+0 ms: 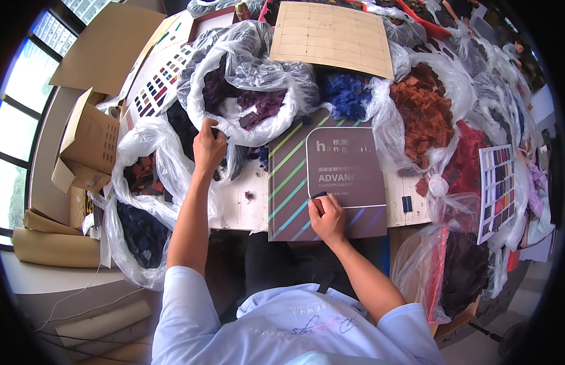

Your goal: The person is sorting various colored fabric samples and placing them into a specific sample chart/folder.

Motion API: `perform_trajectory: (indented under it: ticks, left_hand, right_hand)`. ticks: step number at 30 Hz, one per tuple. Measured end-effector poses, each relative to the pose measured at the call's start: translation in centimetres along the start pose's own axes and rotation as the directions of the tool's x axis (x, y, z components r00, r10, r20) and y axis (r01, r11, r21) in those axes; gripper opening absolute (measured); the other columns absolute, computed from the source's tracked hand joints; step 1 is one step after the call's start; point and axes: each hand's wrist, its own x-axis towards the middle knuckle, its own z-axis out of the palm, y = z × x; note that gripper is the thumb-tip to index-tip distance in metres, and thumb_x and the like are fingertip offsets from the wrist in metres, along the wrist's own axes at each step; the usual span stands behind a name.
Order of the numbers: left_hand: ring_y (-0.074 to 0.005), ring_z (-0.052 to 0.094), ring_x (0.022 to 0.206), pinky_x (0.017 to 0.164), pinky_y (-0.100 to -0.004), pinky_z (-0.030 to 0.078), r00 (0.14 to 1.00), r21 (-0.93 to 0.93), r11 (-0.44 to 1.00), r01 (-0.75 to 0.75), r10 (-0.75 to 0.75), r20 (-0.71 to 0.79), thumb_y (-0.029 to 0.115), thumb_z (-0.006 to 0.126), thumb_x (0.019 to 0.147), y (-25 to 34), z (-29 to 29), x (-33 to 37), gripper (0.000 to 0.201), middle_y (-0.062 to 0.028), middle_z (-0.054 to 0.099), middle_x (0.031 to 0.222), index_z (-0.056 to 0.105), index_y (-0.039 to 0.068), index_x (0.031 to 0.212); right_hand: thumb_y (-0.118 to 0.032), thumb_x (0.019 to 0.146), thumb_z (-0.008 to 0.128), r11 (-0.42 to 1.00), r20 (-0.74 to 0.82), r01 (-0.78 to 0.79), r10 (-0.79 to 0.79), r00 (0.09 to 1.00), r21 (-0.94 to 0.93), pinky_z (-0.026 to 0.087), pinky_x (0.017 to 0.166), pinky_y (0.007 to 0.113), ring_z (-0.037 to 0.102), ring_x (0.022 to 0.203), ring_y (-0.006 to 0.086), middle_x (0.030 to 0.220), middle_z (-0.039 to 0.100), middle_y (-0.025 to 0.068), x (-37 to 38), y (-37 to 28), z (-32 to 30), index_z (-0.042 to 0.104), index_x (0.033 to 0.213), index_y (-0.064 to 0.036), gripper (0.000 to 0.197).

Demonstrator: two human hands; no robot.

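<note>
My left hand point(209, 146) is closed at the near edge of a clear plastic bag point(238, 135) of dark purple fluffy fibre point(261, 106). What its fingers hold, if anything, I cannot make out. On a large grey-brown hardcover book point(288, 194) with slanting coloured stripes rests my right hand point(328, 218). Its fingers are pinched on a small dark tuft point(319, 195), which shows just above the thumb and index finger. The book lies across the near edge of the white table point(243, 204).
Bags of blue point(347, 94), rust-orange point(423, 109) and red fibre point(465, 161) stand beyond and right. Left are bags of brick-red pieces point(145, 176) and navy pieces point(139, 234). A gridded tan board point(331, 36), swatch cards point(496, 191) and cardboard boxes point(90, 140) surround them.
</note>
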Motion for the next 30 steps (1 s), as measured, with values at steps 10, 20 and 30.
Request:
perform_trajectory:
  ticks: [10,20,30]
  left_hand:
    - [-0.0403,0.068,0.099,0.090,-0.0473,0.053,0.879,0.371,0.878,-0.302,0.106,0.465,0.029,0.074,0.069,0.1,7.5,7.2,0.041,-0.0227,0.071,0.101,0.071,0.003,0.100]
    - [-0.0097,0.064,0.071,0.058,-0.0236,0.052,0.749,-0.560,0.640,0.527,-0.037,0.662,0.013,0.075,0.087,-2.8,-5.0,-3.7,0.028,0.0000,0.069,0.092,0.067,0.007,0.113]
    - [-0.0133,0.066,0.090,0.079,-0.0293,0.053,0.681,-0.664,0.152,0.732,-0.170,0.712,0.007,0.074,0.087,-12.2,-12.1,-26.6,0.027,-0.0017,0.069,0.099,0.065,0.007,0.112]
  right_hand:
    - [-0.014,0.086,0.068,1.000,0.000,-0.005,0.005,1.000,0.019,0.051,0.060,0.045,0.062,0.070,0.0350,0.076,0.058,0.0115,0.2,-0.3,0.1,0.057,0.080,-0.0048,0.016]
    - [-0.015,0.085,0.068,0.998,0.013,-0.028,0.027,1.000,0.064,0.051,0.062,0.045,0.062,0.071,0.0370,0.076,0.060,0.0134,-0.3,0.4,0.1,0.056,0.079,-0.0034,0.018]
    - [-0.004,0.091,0.058,0.547,0.764,-0.677,0.100,0.637,0.493,0.058,0.062,0.029,0.067,0.066,0.0167,0.088,0.060,0.0084,-0.4,-10.6,3.5,0.039,0.148,-0.0072,0.060]
